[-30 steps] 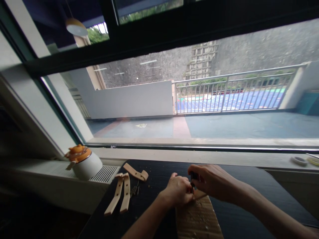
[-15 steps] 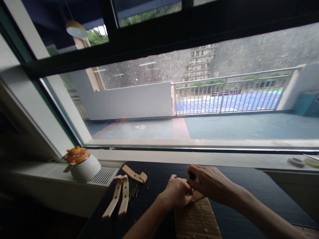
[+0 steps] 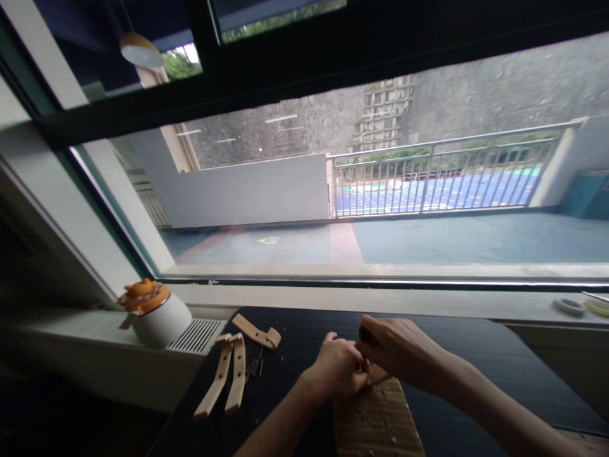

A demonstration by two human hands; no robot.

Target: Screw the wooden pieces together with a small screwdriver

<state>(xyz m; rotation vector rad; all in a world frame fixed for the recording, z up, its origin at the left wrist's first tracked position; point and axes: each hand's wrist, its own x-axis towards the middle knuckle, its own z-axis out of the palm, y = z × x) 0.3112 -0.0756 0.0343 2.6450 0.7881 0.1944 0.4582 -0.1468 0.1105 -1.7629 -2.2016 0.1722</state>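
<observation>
A: Dark counter under a wide window, seen from above and behind the hands. Nearest the camera, a cardboard sheet lies flat on it, flecked with pale shavings.

B: Hands?

A: Both at the far end of that sheet, touching each other. Left hand is curled into a loose fist, knuckles up, pressed down at the sheet's top edge. Whatever it pinches is hidden under the fingers; cannot tell what.

B: Right?

A: Right hand comes in from the right, fingers closed around a small dark tool. Only a stub shows above the thumb, and a short tip pokes down between the two hands. Tool sits just right of the left knuckles, directly over the sheet's far edge.

B: Left of the hands?

A: Two pale wooden strips lying side by side, long ends toward the camera, well apart from the left hand. Just beyond them a third, shorter wooden piece lies at an angle. A few small dark nails or pins sit between strips and hands; too small to be sure.

B: Farther?

A: White pot with an orange lid on the vent ledge at far left. Tape rolls on the sill at far right. Past the glass, a terrace and metal railing.
</observation>
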